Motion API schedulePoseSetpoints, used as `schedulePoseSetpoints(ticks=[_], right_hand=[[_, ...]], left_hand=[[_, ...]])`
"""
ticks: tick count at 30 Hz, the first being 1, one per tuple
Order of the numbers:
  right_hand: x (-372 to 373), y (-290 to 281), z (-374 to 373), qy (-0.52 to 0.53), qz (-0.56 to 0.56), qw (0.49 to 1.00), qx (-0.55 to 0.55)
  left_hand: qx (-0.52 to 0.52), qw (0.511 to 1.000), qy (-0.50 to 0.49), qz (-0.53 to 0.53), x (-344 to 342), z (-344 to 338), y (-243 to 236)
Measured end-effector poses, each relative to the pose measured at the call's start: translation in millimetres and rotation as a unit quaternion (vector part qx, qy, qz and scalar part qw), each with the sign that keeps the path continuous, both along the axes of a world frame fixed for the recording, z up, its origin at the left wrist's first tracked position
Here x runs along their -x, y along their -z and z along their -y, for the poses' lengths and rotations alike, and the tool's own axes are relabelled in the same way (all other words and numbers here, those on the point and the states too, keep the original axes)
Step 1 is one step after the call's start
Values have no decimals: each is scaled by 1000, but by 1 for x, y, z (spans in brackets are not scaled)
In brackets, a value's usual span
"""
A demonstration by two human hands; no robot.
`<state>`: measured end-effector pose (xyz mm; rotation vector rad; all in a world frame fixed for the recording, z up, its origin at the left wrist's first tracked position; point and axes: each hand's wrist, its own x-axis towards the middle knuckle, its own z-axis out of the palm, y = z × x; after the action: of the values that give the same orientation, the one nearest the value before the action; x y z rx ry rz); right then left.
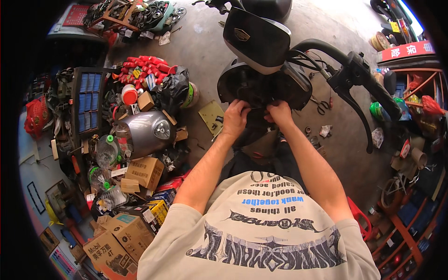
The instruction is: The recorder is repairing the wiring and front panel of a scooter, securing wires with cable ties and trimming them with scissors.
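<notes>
Both my arms reach forward to the dark opening in the front of a scooter (257,37). At the left of the opening's lower edge is my left hand (235,116), its fingers bent and closed at the dark interior. My right hand (279,113) pinches at the right of the same edge, a short gap away from the left. Whatever the fingertips hold is too small and dark to make out. A glossy black shell (261,84) surrounds the opening. Off to the right sticks out the handlebar (368,77) with its brake lever (361,119) and cables.
On the floor right of the scooter lie scissors (321,106) and small parts. A yellowish tray (211,116) sits left of my left hand. Farther left are a silver headlight cowl (149,133), red bottles (144,67) and cardboard boxes (144,172). Shelving (410,224) lines the right side.
</notes>
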<state>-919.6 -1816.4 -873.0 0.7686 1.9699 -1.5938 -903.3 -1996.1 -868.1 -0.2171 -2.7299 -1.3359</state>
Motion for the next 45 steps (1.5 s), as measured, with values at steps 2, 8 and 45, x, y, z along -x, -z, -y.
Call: schedulePoseSetpoints(ticks=[2,8,45], right_hand=[[-3,-2,0,21,-23,999,28],[-9,1,4,-13,-65,996,-53],[-15,-3,9,-15,-99,991,-90]], left_hand=[[-1,1000,-2,-5,1,0,0],[-9,1000,-3,23,0,-2,-2],[39,999,16,12,4,-8,-13]])
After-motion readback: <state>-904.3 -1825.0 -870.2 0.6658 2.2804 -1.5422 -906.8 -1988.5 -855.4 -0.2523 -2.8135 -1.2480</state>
